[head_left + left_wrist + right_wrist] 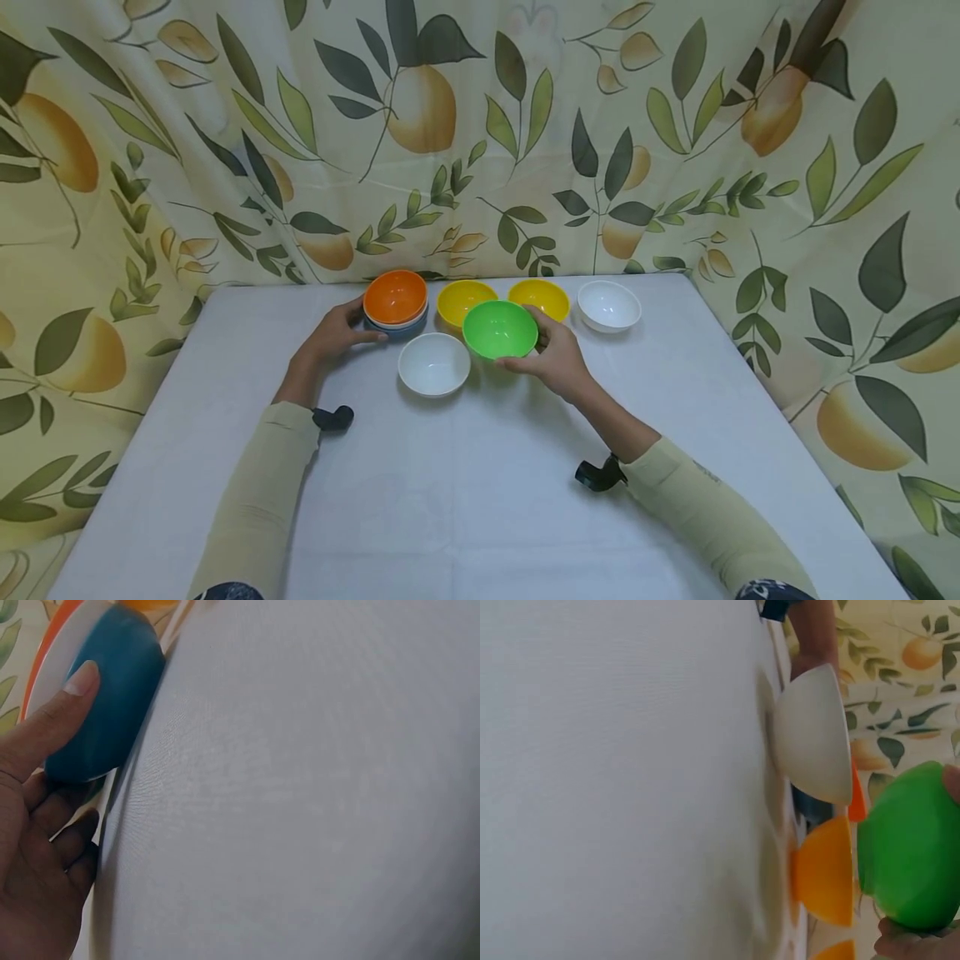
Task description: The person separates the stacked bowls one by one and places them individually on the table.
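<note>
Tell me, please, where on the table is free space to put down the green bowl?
The near half of the table, between the two sleeves and in front of the near white bowl, is bare. So are the strips left of the orange bowl and right of the far white bowl. The back row is crowded, where the right hand holds the green bowl.

Orange bowl (395, 297) over blue bowl (105, 705), green bowl (499, 329), white tablecloth (480, 483), lemon-and-leaf patterned curtain (480, 125).

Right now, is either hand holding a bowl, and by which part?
The right hand holds the green bowl by its rim and side, lifted off the table. The left hand grips the side of the orange-topped bowl stack.
</note>
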Available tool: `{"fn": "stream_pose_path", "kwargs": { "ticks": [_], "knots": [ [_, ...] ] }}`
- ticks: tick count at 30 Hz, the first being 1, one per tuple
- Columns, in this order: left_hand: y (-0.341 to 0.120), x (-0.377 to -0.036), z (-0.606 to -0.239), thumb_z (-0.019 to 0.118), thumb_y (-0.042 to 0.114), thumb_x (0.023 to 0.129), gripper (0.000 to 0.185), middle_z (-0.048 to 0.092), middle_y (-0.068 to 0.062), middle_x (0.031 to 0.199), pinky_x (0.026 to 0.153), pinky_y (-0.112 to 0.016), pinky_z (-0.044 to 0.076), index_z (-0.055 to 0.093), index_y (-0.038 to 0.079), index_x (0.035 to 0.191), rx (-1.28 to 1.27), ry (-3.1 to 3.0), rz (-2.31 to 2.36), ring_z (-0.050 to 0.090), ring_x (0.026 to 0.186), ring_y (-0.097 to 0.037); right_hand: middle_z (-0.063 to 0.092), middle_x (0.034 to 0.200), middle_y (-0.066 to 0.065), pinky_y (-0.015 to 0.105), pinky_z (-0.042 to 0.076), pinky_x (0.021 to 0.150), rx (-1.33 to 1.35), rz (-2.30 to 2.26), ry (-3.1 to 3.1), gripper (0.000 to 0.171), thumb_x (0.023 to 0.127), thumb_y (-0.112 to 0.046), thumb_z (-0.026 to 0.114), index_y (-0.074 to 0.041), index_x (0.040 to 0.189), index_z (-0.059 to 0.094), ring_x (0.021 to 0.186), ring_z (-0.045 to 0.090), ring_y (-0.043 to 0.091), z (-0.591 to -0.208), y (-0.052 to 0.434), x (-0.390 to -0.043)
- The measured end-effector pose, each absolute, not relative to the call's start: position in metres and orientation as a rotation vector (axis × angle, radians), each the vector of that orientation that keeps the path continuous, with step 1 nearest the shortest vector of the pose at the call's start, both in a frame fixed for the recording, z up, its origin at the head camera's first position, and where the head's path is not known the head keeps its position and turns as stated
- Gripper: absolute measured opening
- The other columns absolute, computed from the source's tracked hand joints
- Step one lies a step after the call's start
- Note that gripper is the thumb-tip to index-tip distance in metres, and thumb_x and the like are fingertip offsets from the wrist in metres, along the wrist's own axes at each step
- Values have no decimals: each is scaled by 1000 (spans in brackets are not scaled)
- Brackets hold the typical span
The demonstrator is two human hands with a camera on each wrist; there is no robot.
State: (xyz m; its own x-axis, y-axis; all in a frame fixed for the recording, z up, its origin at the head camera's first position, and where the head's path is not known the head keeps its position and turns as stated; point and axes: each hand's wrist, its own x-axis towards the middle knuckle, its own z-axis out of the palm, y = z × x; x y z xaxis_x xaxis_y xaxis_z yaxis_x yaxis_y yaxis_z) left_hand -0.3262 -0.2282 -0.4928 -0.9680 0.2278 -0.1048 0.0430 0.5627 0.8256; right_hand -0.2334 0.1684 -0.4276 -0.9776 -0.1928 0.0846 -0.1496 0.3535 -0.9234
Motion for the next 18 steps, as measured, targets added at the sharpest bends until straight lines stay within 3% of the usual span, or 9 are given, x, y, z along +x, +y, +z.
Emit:
{"fn": "stream_pose_path", "kwargs": {
  "ticks": [10, 18],
  "knots": [
    [-227, -326, -494, 91, 41, 83, 108, 31, -15, 170, 127, -57, 19, 29, 12, 167, 226, 2607, 1354, 25, 157, -36, 42, 161, 22, 48, 38, 120, -303, -1687, 2545, 108, 80, -17, 94, 5, 162, 28, 144, 46, 37, -444, 178, -228],
    [-228, -326, -493, 91, 41, 82, 111, 30, -15, 170, 127, -57, 19, 26, 15, 168, 187, 2587, 1356, 26, 157, -36, 54, 152, 16, 49, 43, 117, -292, -1658, 2569, 99, 77, -18, 96, -3, 159, 42, 137, 53, 33, -457, 182, -225]
  ]
}}
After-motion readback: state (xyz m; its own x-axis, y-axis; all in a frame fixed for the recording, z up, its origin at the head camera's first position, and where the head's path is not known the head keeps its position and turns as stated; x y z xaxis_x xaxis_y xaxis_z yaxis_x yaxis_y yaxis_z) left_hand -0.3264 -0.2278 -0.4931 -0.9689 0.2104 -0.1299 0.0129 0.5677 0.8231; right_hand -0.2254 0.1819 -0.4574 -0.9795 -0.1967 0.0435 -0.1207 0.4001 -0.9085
